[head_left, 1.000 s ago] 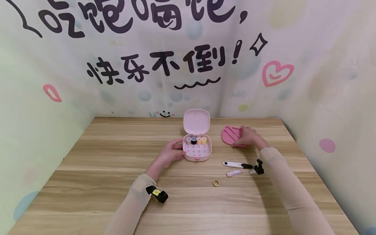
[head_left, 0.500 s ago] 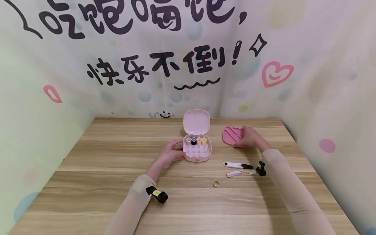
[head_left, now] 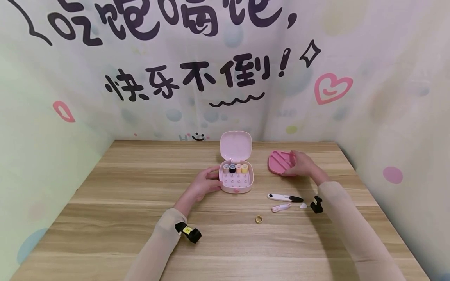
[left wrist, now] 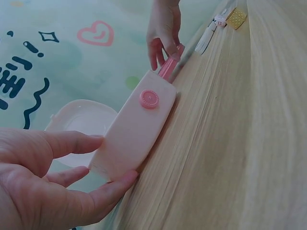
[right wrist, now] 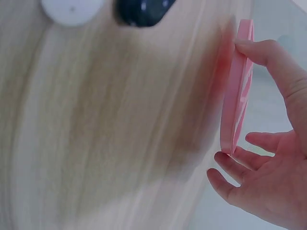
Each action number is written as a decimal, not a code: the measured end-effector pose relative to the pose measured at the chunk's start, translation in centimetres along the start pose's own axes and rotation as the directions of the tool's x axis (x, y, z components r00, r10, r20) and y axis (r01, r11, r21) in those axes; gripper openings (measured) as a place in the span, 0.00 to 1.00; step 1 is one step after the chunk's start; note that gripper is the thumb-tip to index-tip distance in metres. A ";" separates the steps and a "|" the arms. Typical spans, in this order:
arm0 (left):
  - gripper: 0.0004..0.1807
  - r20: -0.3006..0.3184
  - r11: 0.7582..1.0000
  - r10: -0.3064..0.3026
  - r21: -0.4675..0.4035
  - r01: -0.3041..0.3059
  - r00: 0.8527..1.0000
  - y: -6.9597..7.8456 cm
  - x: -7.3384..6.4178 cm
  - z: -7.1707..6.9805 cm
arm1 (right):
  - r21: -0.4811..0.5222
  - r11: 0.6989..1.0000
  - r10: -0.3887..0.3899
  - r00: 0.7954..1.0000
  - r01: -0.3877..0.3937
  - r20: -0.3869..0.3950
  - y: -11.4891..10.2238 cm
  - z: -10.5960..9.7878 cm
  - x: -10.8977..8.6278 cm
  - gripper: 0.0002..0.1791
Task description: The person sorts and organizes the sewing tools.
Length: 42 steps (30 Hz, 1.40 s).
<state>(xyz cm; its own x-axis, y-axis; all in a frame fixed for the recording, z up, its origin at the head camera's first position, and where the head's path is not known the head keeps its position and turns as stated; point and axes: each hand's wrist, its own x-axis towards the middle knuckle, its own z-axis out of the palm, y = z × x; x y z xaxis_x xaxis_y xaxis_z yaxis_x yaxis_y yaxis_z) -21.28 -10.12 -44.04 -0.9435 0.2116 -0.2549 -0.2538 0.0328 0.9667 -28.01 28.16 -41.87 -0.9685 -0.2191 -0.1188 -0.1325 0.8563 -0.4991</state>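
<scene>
My left hand holds the left side of a pale pink sewing box, thumb and fingers bracketing its wall. The lid stands up at the back. Inside, several thread spools fill the back row, with bare pegs in front. My right hand grips the right side of a darker pink divided tray. In the right wrist view the thumb lies at one end of the tray and the fingers at the other, with its shadow on the tabletop beside it.
In front of the tray lie a slim white tool with a black end, a small pink-and-white tool and a small whitish piece. A gold thimble ring sits nearer on the wooden table. A printed cloth hangs behind.
My right hand and the pink tray have shifted slightly to the right. The left hand and the sewing box have stayed in place.
</scene>
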 end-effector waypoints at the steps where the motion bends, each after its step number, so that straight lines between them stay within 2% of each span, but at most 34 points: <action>1: 0.36 -0.001 1.000 0.001 -0.001 -0.001 1.000 0.0 0.0 0.0 | 0.002 1.000 -0.002 1.000 0.002 -0.002 -0.1 0.0 -0.1 0.64; 14: 0.36 -0.009 1.000 -0.013 -0.018 0.012 1.000 0.2 0.1 0.1 | 0.047 0.999 -0.026 1.000 0.026 -0.015 -1.8 -0.3 -1.2 0.61; 24: 0.36 -0.001 1.000 -0.003 -0.011 0.003 1.000 0.0 0.2 0.0 | 0.061 0.995 -0.082 0.996 0.084 -0.044 -3.1 0.0 -2.1 0.59; 32: 0.37 0.004 1.000 -0.001 -0.020 0.001 1.000 0.1 0.0 -0.1 | 0.085 0.984 -0.149 0.987 0.154 -0.059 -5.0 0.7 -2.4 0.58; 42: 0.37 0.024 0.999 0.011 -0.039 -0.010 1.000 0.0 0.3 0.0 | 0.111 0.984 -0.133 0.989 0.139 -0.062 -6.2 1.1 -3.0 0.58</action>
<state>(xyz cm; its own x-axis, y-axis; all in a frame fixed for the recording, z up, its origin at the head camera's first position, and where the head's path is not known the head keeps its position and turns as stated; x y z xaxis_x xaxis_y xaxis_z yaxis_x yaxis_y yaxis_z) -21.53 -10.11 -44.11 -0.9408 0.2358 -0.2435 -0.2522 -0.0070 0.9677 -24.05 23.00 -39.38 -0.9534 -0.3017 0.0020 -0.2418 0.7603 -0.6029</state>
